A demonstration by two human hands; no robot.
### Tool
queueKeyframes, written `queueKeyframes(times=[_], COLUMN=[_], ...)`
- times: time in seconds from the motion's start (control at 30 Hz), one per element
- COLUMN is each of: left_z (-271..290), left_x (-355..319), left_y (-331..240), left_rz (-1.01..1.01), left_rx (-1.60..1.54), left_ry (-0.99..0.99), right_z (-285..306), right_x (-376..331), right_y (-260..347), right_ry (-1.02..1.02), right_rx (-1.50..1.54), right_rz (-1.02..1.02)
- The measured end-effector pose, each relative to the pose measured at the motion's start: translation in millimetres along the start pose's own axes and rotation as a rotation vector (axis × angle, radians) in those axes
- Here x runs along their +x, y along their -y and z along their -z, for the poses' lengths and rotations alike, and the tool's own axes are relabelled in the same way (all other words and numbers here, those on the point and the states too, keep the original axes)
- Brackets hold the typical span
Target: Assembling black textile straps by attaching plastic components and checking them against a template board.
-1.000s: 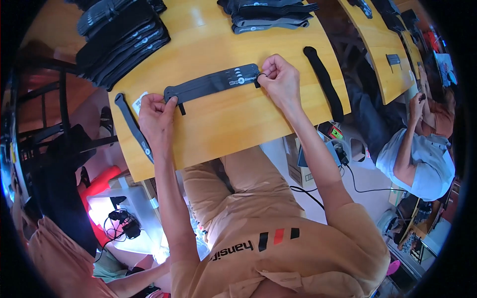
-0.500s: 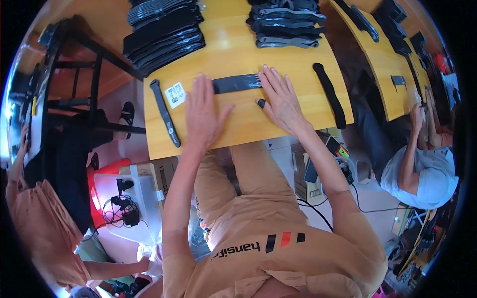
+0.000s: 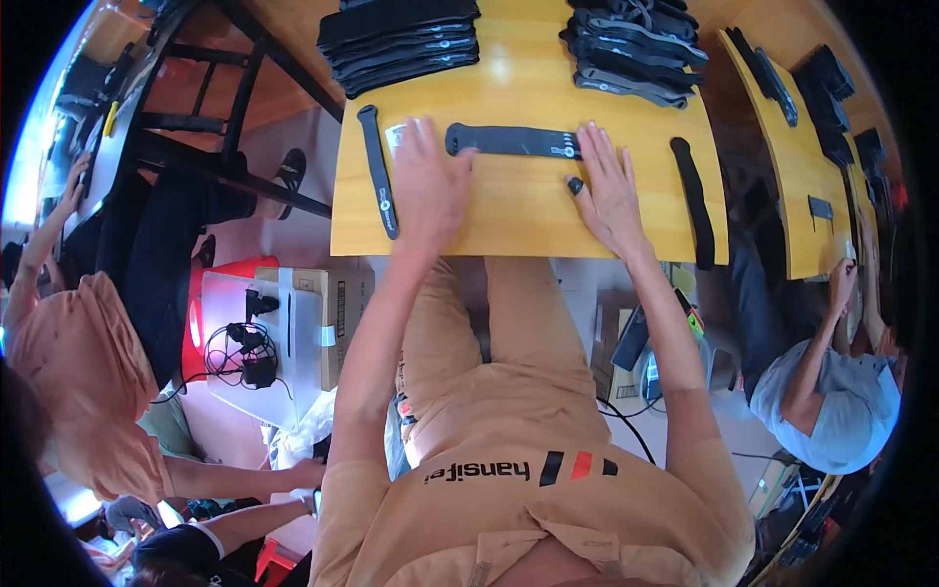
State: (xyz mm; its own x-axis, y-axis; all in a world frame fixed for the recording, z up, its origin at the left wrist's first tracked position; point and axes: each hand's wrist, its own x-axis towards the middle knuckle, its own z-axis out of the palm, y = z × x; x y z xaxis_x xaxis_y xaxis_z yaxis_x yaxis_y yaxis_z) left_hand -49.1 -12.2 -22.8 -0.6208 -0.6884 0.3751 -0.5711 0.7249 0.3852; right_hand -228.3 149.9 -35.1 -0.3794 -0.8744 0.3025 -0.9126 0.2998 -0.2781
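Observation:
A flat black strap [image 3: 514, 141] with a slotted end lies crosswise on the yellow wooden table [image 3: 528, 215]. My left hand [image 3: 430, 191] is open, fingers stretched out, just left of the strap; its thumb is by the slotted end. Beneath those fingers a white printed label [image 3: 395, 135] is mostly covered. My right hand [image 3: 608, 191] rests open at the strap's right end, fingertips touching it, with a black band on the thumb. Another slotted strap [image 3: 380, 176] lies lengthwise at the table's left edge, and a plain black strap [image 3: 693, 203] near the right edge.
Two piles of folded black straps, a left pile [image 3: 401, 44] and a right pile [image 3: 636, 49], occupy the table's far side. A person in white [image 3: 831, 406] sits at another table to the right. At left are a person in tan [image 3: 83, 382] and a plastic box [image 3: 249, 342] with cables.
The view has shifted, so the table sits higher and further right. My left hand has moved left off the strap onto the label, uncovering the slotted end. My right hand stays at the other end.

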Motion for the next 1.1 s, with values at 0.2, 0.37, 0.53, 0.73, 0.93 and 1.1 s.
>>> queueKeyframes(times=[0.2,0.37,0.53,0.73,0.93,1.1], left_z=[44.7,50.8,65.1,61.8,48.8,46.5], left_x=[-26.6,-36.7,-46.4,-105.9,-124.5,-127.0], left_y=[33.1,49.9,63.7,0.4,-48.3,-59.0], left_rz=[0.243,0.49,0.782,0.871,0.922,0.922], left_rx=[0.208,0.096,-0.587,-1.219,-1.441,-1.472], left_ry=[-0.115,0.066,0.256,-0.056,0.071,0.136], right_z=[-4.9,-3.6,-5.0,12.7,35.8,29.6], right_x=[-5.8,-8.8,-11.0,-34.3,-76.7,-85.7], right_y=[-17.9,-17.5,-19.4,23.0,111.5,114.1], right_ry=[-0.332,-0.405,-0.468,-0.367,0.202,0.158], right_rx=[0.244,0.251,0.238,0.448,0.966,0.874], right_rz=[-0.126,-0.158,-0.186,-0.073,0.117,0.18])
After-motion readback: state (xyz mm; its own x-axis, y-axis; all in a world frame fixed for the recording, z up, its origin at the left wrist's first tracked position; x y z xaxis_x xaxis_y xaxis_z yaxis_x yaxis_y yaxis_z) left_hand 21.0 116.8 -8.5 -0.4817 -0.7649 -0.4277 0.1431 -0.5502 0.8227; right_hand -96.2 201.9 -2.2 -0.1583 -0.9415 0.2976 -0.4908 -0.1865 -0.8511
